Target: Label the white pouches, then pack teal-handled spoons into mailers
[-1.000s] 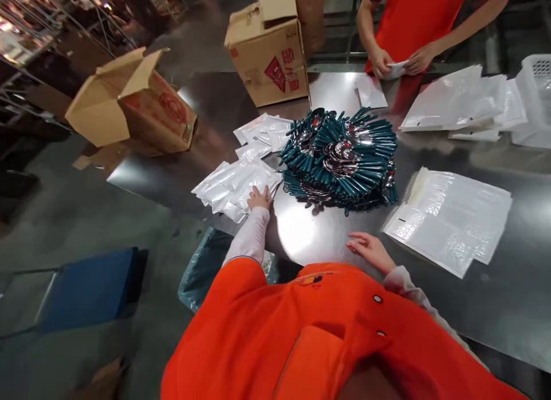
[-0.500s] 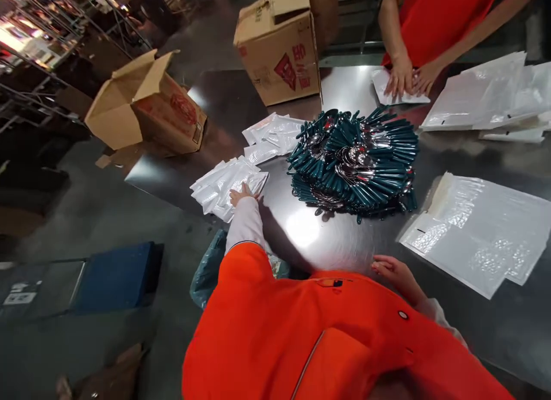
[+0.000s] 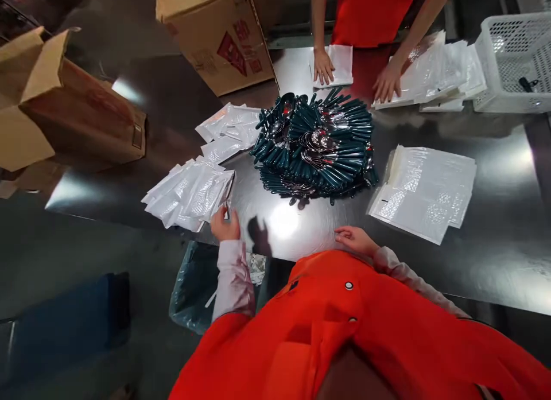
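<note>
My left hand (image 3: 226, 224) is at the near right corner of a fanned stack of white plastic packets (image 3: 187, 193), thumb apart from the fingers, nothing visible in it. My right hand (image 3: 355, 240) rests by the table's near edge, fingers loosely stretched and holding nothing. Between and beyond my hands lies a large heap of spoons (image 3: 318, 150) with dark green handles and shiny metal bowls. More white packets (image 3: 232, 129) lie left of the heap. To the right, a stack of larger flat white plastic bags (image 3: 424, 190) lies on the metal table (image 3: 486, 262).
Across the table, a co-worker's hands (image 3: 323, 67) press on white bags. A white perforated basket (image 3: 495, 96) stands at the far right. Two cardboard boxes, one upright (image 3: 228, 50) and one open (image 3: 86, 113), stand on the left. A lined bin (image 3: 193, 291) is below the near edge.
My left hand has drawn back from the top of the packets to their near corner. The view has swung right, bringing the basket in. The co-worker's hands have spread apart.
</note>
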`<state>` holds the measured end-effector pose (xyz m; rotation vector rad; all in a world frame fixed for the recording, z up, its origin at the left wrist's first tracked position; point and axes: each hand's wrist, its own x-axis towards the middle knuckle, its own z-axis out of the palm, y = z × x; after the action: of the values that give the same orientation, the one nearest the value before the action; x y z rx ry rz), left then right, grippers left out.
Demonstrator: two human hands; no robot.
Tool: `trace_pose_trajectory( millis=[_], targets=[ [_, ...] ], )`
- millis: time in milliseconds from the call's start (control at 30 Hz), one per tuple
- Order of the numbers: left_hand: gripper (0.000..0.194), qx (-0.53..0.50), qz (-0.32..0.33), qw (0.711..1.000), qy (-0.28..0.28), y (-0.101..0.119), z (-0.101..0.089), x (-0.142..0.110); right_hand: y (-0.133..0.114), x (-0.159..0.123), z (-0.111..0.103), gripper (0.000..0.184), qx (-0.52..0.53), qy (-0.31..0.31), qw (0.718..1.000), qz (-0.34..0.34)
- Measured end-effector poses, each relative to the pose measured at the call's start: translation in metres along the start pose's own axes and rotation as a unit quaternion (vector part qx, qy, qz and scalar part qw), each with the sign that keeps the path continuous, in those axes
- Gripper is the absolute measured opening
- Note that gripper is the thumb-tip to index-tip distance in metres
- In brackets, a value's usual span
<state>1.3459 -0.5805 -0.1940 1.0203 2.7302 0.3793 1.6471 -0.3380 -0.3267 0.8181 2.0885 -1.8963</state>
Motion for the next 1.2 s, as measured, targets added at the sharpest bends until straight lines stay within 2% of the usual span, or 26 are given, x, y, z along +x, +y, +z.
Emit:
trace_pose_trajectory(
  millis=[67, 100, 167, 200, 267, 367, 567, 700, 933, 1067, 1200],
  targets=[
    [0.041, -0.032, 0.034, 0.995, 0.089, 0.042, 0.015, 0.04, -0.001, -0.002, 0.0, 0.033, -0.007, 0.003, 1.0, -0.003],
    [0.041, -0.047, 0.079, 0.991, 0.096, 0.068, 0.023, 0.062, 0.0, -0.003, 0.0, 0.033, -0.007, 0.008, 1.0, -0.004],
    [0.05, -0.06, 0.216, 0.974, 0.024, 0.123, 0.037, 0.105, 0.002, -0.009, 0.0, 0.034, 0.0, 0.025, 1.0, -0.007],
    [0.056, -0.042, 0.26, 0.965, -0.017, 0.148, 0.042, 0.125, 0.004, -0.012, 0.001, 0.034, 0.007, 0.036, 0.999, -0.011],
    [0.059, 0.02, 0.284, 0.955, -0.081, 0.188, 0.051, 0.155, 0.009, -0.02, 0.001, 0.033, 0.024, 0.054, 0.998, -0.014],
    [0.058, 0.111, 0.268, 0.946, -0.142, 0.217, 0.061, 0.176, 0.02, -0.032, 0.001, 0.034, 0.047, 0.086, 0.995, 0.002],
    [0.064, 0.173, 0.253, 0.943, -0.131, 0.219, 0.07, 0.181, 0.026, -0.043, -0.002, 0.032, 0.081, 0.098, 0.992, 0.018],
    [0.057, 0.204, 0.245, 0.935, -0.155, 0.223, 0.072, 0.183, 0.019, -0.038, -0.003, 0.032, 0.091, 0.108, 0.99, 0.01],
    [0.055, 0.223, 0.262, 0.925, -0.161, 0.224, 0.074, 0.182, 0.011, -0.029, -0.004, 0.027, 0.087, 0.124, 0.988, -0.001],
    [0.051, 0.187, 0.254, 0.937, -0.15, 0.216, 0.075, 0.181, 0.009, -0.03, -0.004, 0.024, 0.088, 0.121, 0.989, -0.008],
    [0.049, 0.094, 0.246, 0.956, -0.127, 0.201, 0.072, 0.179, 0.004, -0.029, -0.004, 0.025, 0.086, 0.125, 0.988, -0.001]
  ],
)
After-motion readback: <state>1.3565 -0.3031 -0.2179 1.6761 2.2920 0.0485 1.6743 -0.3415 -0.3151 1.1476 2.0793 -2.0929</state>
